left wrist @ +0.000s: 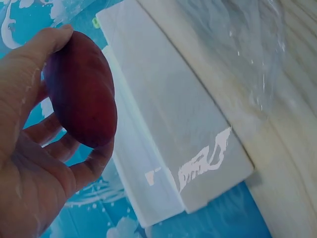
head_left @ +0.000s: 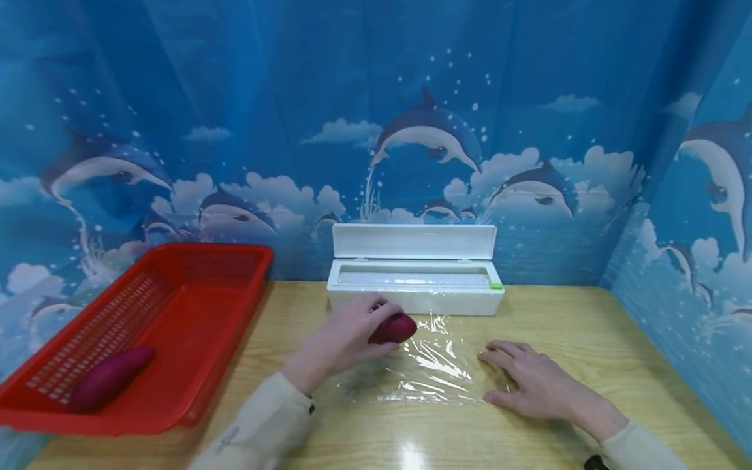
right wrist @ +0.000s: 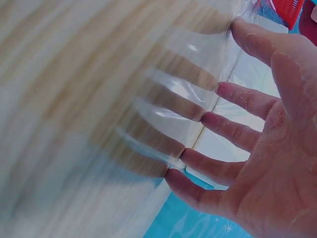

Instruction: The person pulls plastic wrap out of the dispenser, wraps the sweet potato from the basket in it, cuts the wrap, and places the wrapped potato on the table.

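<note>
My left hand [head_left: 349, 336] grips a reddish-purple sweet potato [head_left: 398, 328], held over a sheet of clear plastic wrap [head_left: 437, 372]. In the left wrist view the thumb and fingers curl round the sweet potato [left wrist: 81, 89]. The wrap reaches from the front of a white wrap dispenser box [head_left: 417, 302] onto the table. On the sheet's right side is my right hand [head_left: 537, 382], palm down with its fingers spread. Its fingertips touch the wrap [right wrist: 173, 96] in the right wrist view.
A red plastic basket [head_left: 196, 339] stands at the left with another sweet potato [head_left: 110, 380] in its near end. The dispenser's lid [head_left: 414, 241] is raised against the dolphin-print curtain [head_left: 282, 85] behind the wooden table [head_left: 564, 313]. More curtain hangs along the right.
</note>
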### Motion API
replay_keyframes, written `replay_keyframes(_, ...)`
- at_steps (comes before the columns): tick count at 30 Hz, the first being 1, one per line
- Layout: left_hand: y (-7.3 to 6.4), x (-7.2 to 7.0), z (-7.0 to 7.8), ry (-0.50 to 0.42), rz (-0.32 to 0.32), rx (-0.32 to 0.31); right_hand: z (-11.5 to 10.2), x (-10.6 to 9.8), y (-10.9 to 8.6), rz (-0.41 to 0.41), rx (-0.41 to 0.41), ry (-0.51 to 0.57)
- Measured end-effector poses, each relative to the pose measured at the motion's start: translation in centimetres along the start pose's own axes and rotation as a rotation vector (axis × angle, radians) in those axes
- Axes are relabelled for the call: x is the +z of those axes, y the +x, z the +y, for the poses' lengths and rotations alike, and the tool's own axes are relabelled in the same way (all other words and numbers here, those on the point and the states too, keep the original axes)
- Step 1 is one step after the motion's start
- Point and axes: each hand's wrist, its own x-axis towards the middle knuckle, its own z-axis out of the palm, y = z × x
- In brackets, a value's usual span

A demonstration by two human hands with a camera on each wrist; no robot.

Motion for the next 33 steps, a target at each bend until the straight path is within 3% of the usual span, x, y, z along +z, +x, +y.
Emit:
replay_keyframes(17, 3.4, 4.0, 1.1, -0.037, -0.089, 0.014, 0.1, -0.1, 0.0, -0.002, 0.000, -0.003)
replay_keyframes(27, 4.8, 6.1, 1.5, 0.081, -0.137, 0.042, 0.1, 0.1, 0.0, 0.002, 0.003, -0.014)
replay_keyframes(33, 5.1, 6.6, 1.9, 0.104, -0.216, -0.013, 0.1, 0.0, 0.1, -0.011, 0.008, -0.013)
